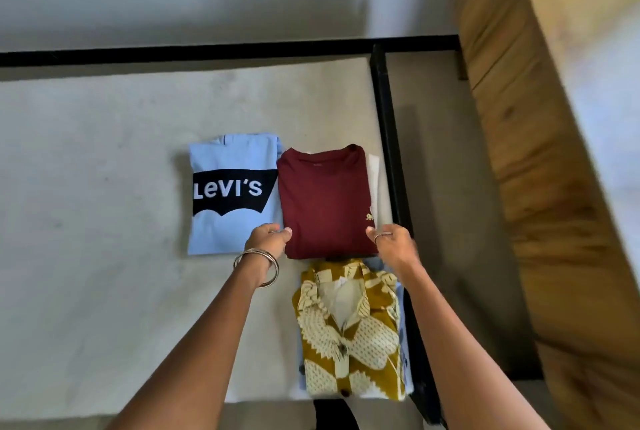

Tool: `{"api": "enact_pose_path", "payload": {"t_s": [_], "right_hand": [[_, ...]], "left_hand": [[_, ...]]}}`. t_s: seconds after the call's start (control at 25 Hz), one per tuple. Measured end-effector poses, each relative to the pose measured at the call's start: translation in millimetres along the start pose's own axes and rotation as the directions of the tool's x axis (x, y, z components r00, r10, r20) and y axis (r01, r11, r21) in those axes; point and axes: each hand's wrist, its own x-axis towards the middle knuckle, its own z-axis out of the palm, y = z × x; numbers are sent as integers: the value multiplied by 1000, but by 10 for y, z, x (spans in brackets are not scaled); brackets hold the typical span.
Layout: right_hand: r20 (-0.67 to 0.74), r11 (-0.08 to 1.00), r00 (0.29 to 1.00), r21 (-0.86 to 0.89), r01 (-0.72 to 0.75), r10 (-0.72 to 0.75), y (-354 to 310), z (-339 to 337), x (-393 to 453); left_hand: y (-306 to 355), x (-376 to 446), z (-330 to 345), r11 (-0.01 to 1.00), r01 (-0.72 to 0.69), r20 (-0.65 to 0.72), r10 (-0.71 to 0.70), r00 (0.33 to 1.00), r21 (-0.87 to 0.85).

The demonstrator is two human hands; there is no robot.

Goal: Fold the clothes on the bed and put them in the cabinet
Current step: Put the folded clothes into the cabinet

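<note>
A folded maroon T-shirt (pixel 325 201) lies flat on the grey shelf surface (pixel 97 187), on top of a white garment (pixel 375 187) whose edge shows at its right. My left hand (pixel 268 239) grips the maroon shirt's near left corner, thumb on top. My right hand (pixel 393 244) holds its near right corner. A folded light-blue T-shirt (pixel 228 194) with a black printed logo lies to the left, touching the maroon one. A folded mustard and cream patterned shirt (pixel 349 329) sits nearer to me, on a pale blue garment.
A black metal frame (pixel 388 138) runs along the back and down the right side of the surface. A wooden panel (pixel 540 166) slants down the right of the view. The wall behind is pale grey.
</note>
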Motion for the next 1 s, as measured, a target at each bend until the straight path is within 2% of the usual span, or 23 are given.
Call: {"api": "enact_pose_path", "payload": {"t_s": [0.08, 0.2, 0.32, 0.44, 0.64, 0.8, 0.88, 1.0], "right_hand": [[-4, 999, 1000, -19, -27, 27, -27, 199, 645], [-35, 996, 997, -49, -68, 67, -24, 529, 1371], [-126, 992, 986, -40, -116, 110, 28, 745, 1673], [-189, 988, 970, 36, -147, 151, 143, 778, 1872], [-38, 981, 988, 131, -142, 148, 138, 709, 1870], [105, 951, 978, 239, -198, 178, 65, 598, 1713], [163, 933, 972, 291, -209, 167, -3, 489, 1596], [155, 884, 977, 423, -200, 147, -102, 384, 1280]], "left_hand": [[53, 564, 226, 999, 34, -13, -34, 999, 23], [30, 1222, 472, 997, 30, -104, -23, 994, 72], [-88, 1501, 630, 994, 67, -90, -59, 994, 87], [-143, 1657, 777, 980, 66, -71, -54, 996, 186], [45, 1816, 614, 972, 200, -7, -201, 980, 126], [82, 1660, 545, 981, 143, 69, -153, 986, 128], [98, 1513, 467, 987, 154, 153, -158, 975, 42], [205, 1145, 299, 963, 220, 247, -178, 952, -152]]}}
